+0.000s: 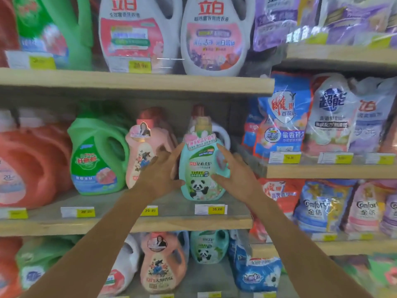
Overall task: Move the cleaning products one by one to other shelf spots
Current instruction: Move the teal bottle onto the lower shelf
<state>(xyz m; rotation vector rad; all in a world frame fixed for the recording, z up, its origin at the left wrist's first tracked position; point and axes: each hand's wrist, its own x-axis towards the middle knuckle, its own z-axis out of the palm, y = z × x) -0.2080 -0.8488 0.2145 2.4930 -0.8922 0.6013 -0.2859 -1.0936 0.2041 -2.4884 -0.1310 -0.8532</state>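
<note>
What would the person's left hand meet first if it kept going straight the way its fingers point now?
Probably the teal panda bottle: the left hand points up and right at the bottle's left side and looks to be touching it already. Depth is unclear; the pink bottle stands close behind.

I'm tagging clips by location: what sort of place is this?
Most likely a shop's laundry aisle: wooden shelves stocked with detergent jugs and refill pouches, yellow price tags on the edges, and both hands on a teal panda-label detergent bottle.

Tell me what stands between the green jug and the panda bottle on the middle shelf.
In the head view, a pink bottle stands between the green jug and the panda bottle. The left hand reaches across its lower right side.
</note>
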